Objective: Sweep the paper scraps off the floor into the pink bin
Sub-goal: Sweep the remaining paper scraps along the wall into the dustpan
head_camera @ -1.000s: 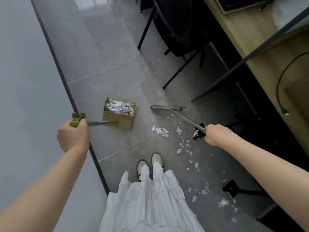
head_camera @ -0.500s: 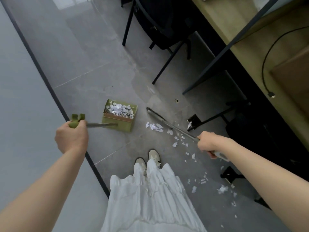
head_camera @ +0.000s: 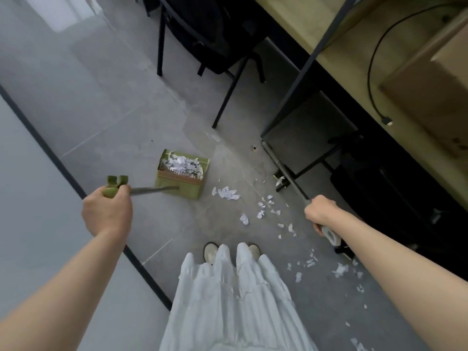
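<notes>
A green dustpan (head_camera: 182,181) stands on the grey floor, holding a heap of white paper scraps (head_camera: 182,163). My left hand (head_camera: 107,211) grips the green end of its long handle. My right hand (head_camera: 320,212) grips the grey broom handle (head_camera: 287,173), which slants up and away toward the desk legs; the broom head is hidden or blurred there. Loose paper scraps (head_camera: 228,193) lie right of the dustpan, and more scraps (head_camera: 263,212) trail toward the lower right. No pink bin is in view.
My shoes (head_camera: 211,252) and white skirt (head_camera: 228,305) are at the bottom centre. A black chair (head_camera: 222,46) and dark desk legs (head_camera: 298,79) stand ahead and right. A wooden desk (head_camera: 367,54) carries a cardboard box (head_camera: 435,79) and a black cable. A dark strip (head_camera: 60,171) crosses the floor at left.
The broom has swung from beside the dustpan out to the right toward the desk legs. My right hand moved right with it. The dustpan and my left hand stayed put.
</notes>
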Demonstrator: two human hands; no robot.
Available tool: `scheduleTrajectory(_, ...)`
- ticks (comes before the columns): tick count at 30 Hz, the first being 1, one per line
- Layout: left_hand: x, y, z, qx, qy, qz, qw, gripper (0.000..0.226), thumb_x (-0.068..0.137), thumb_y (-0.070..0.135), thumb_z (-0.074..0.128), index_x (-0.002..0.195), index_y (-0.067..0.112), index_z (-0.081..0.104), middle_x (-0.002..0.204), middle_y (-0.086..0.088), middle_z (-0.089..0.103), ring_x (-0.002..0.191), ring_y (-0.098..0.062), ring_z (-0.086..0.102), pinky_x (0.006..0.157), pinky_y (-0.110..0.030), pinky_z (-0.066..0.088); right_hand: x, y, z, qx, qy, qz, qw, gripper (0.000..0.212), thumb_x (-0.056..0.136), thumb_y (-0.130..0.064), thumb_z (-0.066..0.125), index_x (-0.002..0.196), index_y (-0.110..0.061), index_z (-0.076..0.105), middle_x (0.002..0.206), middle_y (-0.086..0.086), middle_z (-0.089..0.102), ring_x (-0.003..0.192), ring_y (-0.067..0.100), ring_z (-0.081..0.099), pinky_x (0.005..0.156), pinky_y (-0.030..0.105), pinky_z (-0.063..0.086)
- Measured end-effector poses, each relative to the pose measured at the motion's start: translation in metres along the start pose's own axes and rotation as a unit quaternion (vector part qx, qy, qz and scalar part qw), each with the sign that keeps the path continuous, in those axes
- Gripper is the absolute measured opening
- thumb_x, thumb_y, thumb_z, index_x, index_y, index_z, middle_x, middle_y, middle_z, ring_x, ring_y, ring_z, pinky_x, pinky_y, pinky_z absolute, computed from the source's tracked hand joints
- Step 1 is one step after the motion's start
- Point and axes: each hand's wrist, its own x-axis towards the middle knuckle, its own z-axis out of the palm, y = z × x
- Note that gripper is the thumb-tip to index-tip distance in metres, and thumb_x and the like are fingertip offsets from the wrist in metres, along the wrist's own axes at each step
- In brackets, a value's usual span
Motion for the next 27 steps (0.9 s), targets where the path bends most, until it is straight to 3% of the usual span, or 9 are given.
scheduleTrajectory(2,-0.001,0.005,0.006,0.006,-0.001,0.007,1.000,0.027,0.083,0.041,0.063,0.085,0.015,0.070,0.078,-0.011,0.064,0.079,-0.035,0.062,0.072,-0.043,0.050,0.004,0.005,-0.002,0.031,0.007,0.014,0.999,0.026,0.086,-0.010,0.042,0.066,0.002,0.054,0.021,0.002,0.041,0.074,0.032,0.061,0.065,0.028,0.047)
scheduleTrajectory(4,-0.003,0.008,0.010,0.008,-0.002,0.013,1.000,0.027,0.083,0.042,0.063,0.085,0.015,0.070,0.078,-0.011,0.064,0.079,-0.035,0.062,0.073,-0.044,0.051,0.009,0.009,-0.004,0.048,0.021,0.011,0.999,0.026,0.088,-0.010,0.045,0.064,-0.001,0.052,0.025,0.004,0.045,0.069,0.029,0.057,0.069,0.026,0.047)
scheduleTrajectory(7,-0.009,0.015,0.017,0.010,-0.002,0.016,1.000,0.027,0.081,0.041,0.063,0.082,0.015,0.069,0.079,-0.011,0.063,0.081,-0.036,0.061,0.075,-0.046,0.051,0.009,0.010,-0.004,0.056,0.020,-0.003,0.998,0.025,0.089,-0.009,0.046,0.066,-0.004,0.051,0.033,0.004,0.052,0.059,0.025,0.053,0.060,0.024,0.044)
scheduleTrajectory(12,-0.024,0.027,0.025,0.017,-0.005,0.025,1.000,0.029,0.084,0.040,0.063,0.084,0.012,0.069,0.078,-0.011,0.060,0.079,-0.034,0.057,0.074,-0.043,0.048,-0.001,0.024,0.007,0.018,0.000,-0.044,0.999,0.014,0.086,-0.005,0.041,0.086,-0.001,0.054,0.071,0.012,0.054,0.058,0.021,0.051,0.050,0.024,0.040)
scheduleTrajectory(15,-0.031,0.033,0.026,0.018,-0.001,0.024,1.000,0.027,0.085,0.038,0.062,0.084,0.012,0.067,0.079,-0.010,0.059,0.077,-0.031,0.055,0.071,-0.039,0.043,-0.009,0.028,0.016,-0.002,-0.034,-0.059,0.998,0.024,0.082,-0.004,0.038,0.099,-0.002,0.055,0.063,0.014,0.057,0.055,0.024,0.053,0.047,0.024,0.039)
scheduleTrajectory(17,-0.033,0.035,0.026,0.016,0.002,0.023,1.000,0.026,0.085,0.038,0.062,0.083,0.012,0.066,0.081,-0.011,0.059,0.078,-0.031,0.055,0.072,-0.039,0.043,-0.014,0.024,0.022,-0.009,-0.066,-0.074,0.995,0.022,0.079,-0.005,0.037,0.096,-0.004,0.051,0.037,0.007,0.054,0.057,0.025,0.055,0.050,0.025,0.042)
scheduleTrajectory(19,-0.035,0.037,0.026,0.022,0.001,0.030,0.999,0.028,0.084,0.039,0.061,0.083,0.011,0.066,0.082,-0.013,0.061,0.081,-0.034,0.056,0.075,-0.041,0.044,-0.025,0.018,0.025,0.005,-0.088,-0.087,0.992,0.014,0.081,-0.007,0.042,0.089,-0.005,0.053,0.029,0.001,0.050,0.059,0.024,0.056,0.054,0.024,0.044)
scheduleTrajectory(22,-0.034,0.039,0.027,0.024,0.007,0.034,0.999,0.032,0.082,0.039,0.060,0.081,0.007,0.066,0.081,-0.014,0.060,0.082,-0.037,0.057,0.074,-0.041,0.044,-0.043,0.006,0.020,0.084,-0.123,-0.126,0.981,0.022,0.087,-0.004,0.049,0.067,-0.011,0.047,0.030,-0.005,0.049,0.051,0.016,0.049,0.046,0.018,0.043)
scheduleTrajectory(27,-0.036,0.040,0.023,0.002,0.021,0.011,1.000,0.029,0.081,0.039,0.059,0.081,0.012,0.067,0.081,-0.010,0.061,0.082,-0.034,0.058,0.075,-0.040,0.047,-0.063,-0.005,0.019,0.177,-0.141,-0.132,0.965,0.023,0.089,-0.003,0.049,0.068,-0.010,0.045,0.061,0.008,0.050,0.048,0.017,0.049,0.043,0.018,0.042)
